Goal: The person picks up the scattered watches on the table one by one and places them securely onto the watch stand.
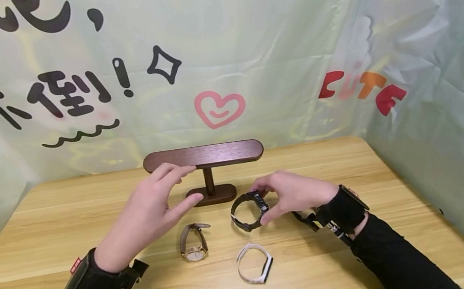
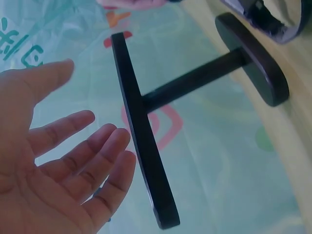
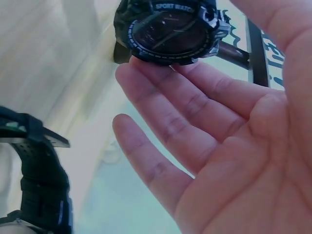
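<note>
My right hand (image 1: 290,191) pinches a black sport watch (image 1: 250,211) between thumb and fingers, its strap closed in a loop. In the right wrist view the watch's face (image 3: 170,31) is at the fingertips, lettered "SPORT WATCH". My left hand (image 1: 154,201) has its fingers extended at the left part of a dark wooden T-shaped watch stand (image 1: 215,154). The left wrist view shows that palm with spread fingers (image 2: 109,187) close beside the stand's bar (image 2: 146,146). No object lies in the left hand.
A brown-strapped watch (image 1: 195,254) with a gold-rimmed face sits left of the black one. Nearer me lies a white fitness band (image 1: 263,275). Another black-strapped watch (image 3: 44,180) is partly hidden by my right wrist in the head view. A printed cloth (image 1: 268,31) hangs behind the wooden table (image 1: 73,212).
</note>
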Available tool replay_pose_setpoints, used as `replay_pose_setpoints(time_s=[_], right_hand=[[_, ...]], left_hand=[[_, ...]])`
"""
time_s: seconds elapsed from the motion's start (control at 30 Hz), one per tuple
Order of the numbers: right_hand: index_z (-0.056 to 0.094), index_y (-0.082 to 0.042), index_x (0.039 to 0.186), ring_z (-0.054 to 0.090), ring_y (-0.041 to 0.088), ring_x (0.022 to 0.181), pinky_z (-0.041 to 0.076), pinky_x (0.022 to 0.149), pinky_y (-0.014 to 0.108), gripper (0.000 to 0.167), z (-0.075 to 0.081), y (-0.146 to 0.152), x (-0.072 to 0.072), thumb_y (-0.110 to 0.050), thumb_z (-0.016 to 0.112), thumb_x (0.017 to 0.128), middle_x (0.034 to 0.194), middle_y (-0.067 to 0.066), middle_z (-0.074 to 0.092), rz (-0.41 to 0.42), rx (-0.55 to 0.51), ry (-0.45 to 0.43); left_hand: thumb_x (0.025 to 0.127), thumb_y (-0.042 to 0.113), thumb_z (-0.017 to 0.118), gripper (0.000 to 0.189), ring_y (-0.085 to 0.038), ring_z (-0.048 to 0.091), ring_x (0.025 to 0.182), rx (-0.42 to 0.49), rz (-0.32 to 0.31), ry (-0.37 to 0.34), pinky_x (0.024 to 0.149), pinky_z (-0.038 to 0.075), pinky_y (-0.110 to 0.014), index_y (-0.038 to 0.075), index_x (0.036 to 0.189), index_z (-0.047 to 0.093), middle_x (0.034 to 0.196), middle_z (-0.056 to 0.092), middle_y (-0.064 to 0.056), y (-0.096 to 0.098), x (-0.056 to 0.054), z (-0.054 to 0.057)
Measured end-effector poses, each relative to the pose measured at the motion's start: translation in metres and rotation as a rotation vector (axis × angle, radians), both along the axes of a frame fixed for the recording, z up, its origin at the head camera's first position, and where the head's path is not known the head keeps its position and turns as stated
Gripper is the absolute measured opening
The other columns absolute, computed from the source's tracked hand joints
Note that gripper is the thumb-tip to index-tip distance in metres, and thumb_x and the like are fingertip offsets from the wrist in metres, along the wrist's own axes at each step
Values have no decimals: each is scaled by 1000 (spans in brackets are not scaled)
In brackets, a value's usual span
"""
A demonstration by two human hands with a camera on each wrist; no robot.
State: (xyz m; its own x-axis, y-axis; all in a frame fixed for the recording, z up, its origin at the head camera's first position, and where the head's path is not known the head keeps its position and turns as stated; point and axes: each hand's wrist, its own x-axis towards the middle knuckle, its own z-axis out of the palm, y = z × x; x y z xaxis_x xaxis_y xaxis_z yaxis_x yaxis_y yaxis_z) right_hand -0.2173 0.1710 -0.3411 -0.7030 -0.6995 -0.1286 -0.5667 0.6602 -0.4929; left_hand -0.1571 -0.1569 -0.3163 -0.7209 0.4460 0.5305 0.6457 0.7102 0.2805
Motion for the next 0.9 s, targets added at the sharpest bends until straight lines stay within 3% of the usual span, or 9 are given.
replay_pose_setpoints(time_s=[0.23,0.37,0.6,0.9], right_hand=[[65,-10,143,69,21,123,55,112,52,72,8,-3,5,-43,92,85,132,2,74,-10,-28,36],[66,-11,142,69,17,121,56,111,51,72,11,-6,8,-47,92,84,131,-1,74,-17,-45,46],[67,-13,141,69,12,115,59,106,44,71,17,-13,15,-46,93,83,125,-5,74,-5,-67,104],[68,-13,139,70,10,110,60,103,37,71,22,-18,23,-48,93,82,119,-6,75,-10,-105,173]], left_hand=[[94,41,84,63,-10,60,81,-31,-42,-30,81,62,-35,8,144,65,121,69,-4,10,5,-6],[94,45,84,65,-11,66,89,-42,-65,-50,85,64,-36,10,145,64,129,70,-5,15,6,-10],[91,44,86,66,-12,67,92,-42,-118,-29,83,63,-32,7,142,66,120,69,-3,21,8,-16],[86,48,89,79,-13,69,97,-56,-130,-72,88,65,-35,6,147,62,117,68,-2,30,11,-22]])
